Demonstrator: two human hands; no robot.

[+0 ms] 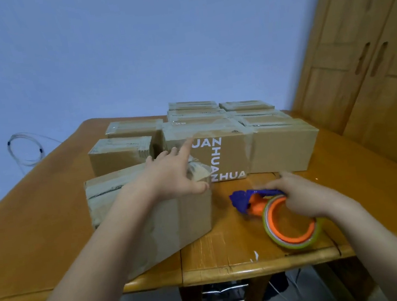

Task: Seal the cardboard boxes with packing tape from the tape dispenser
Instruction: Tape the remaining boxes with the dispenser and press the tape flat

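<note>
Left hand (173, 176) flat on top of nearest brown cardboard box (151, 222), fingers straight, index extended. Right hand (304, 197) clamped around blue-and-orange tape dispenser with clear tape roll (279, 218), resting on orange wooden table (39, 234) just right of that box. Beyond both hands, more taped cardboard boxes (215, 133).

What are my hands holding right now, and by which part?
The right hand grips the tape dispenser by its top, at the blue handle above the roll. The left hand holds nothing; it rests with straight fingers on the nearest cardboard box.
</note>
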